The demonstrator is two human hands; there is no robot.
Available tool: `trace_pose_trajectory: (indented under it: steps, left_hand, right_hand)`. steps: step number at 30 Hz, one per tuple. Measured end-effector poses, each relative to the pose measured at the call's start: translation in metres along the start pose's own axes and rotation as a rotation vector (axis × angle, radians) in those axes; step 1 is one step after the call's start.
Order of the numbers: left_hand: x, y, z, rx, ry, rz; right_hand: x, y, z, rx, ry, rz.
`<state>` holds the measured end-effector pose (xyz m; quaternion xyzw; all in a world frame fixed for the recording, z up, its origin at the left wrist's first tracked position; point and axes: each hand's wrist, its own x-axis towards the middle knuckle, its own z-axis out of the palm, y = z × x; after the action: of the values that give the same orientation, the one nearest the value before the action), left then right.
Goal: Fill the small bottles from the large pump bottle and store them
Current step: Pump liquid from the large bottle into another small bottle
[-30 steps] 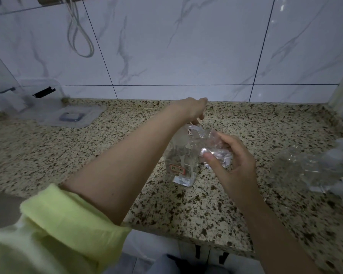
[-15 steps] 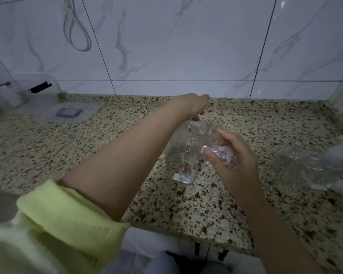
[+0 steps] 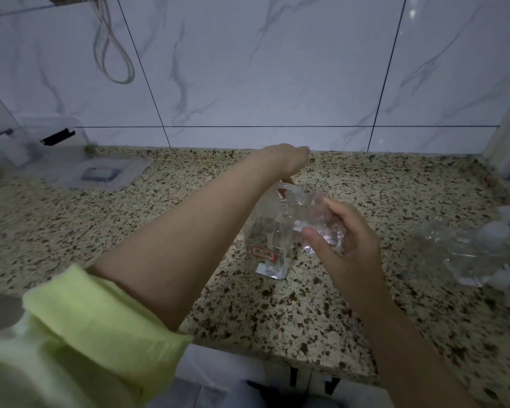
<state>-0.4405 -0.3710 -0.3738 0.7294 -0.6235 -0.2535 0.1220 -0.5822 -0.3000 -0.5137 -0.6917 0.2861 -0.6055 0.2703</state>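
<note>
The large pump bottle (image 3: 270, 242) stands upright on the speckled stone table (image 3: 189, 207), near the middle of it, clear-walled with a small red-edged label low on its near face; the left hand (image 3: 286, 160) is over the bottle's top, wrist bent down, fingers curled onto the pump head (image 3: 289, 188), though how tightly they close on it cannot be told from this angle; the left forearm runs back from the bottle to a rolled yellow-green sleeve (image 3: 95, 328) at the near left; just to the right of the bottle, the right hand (image 3: 348, 245) grips a small clear bottle (image 3: 321, 225), thumb on the near side and fingers wrapped round the far side, holding it tilted with its upper end against the pump's spout; whether any liquid is in the small bottle is too hard to make out, as it is clear and glinting; well to the right of the pump bottle, near the table's right edge, lies a blurred heap of clear containers with pale caps (image 3: 468, 248); well to the left of the pump bottle, at the back of the table against the marble-tiled wall (image 3: 277, 69), sits a clear plastic box (image 3: 50, 142) with its lid (image 3: 100, 173) lying flat beside it; a looped pale cable (image 3: 115, 48) hangs on the wall above that box.
</note>
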Motion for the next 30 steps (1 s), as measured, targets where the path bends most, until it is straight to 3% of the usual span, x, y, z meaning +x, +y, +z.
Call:
trace_pose_trajectory:
  steps: [13,22,26,30]
  left_hand:
    - [0.0024,-0.0057,0.0018,-0.014,0.002,-0.006]
    - [0.0015,-0.0072,0.0020,-0.202,-0.057,0.007]
    - [-0.0017,-0.0029,0.0008,-0.094,-0.049,0.002]
    - [-0.0018,-0.0024,-0.0041,-0.159,-0.038,0.013]
  right_hand:
    - [-0.0013,0.0014,-0.0005,-0.001,-0.019,0.050]
    - [-0.0018,-0.0026,0.0025,0.029,-0.014,0.087]
    - [-0.0020,-0.0031,0.0032,0.035,-0.020,0.092]
    - [-0.0027,-0.0032,0.0032,0.045,0.010,0.082]
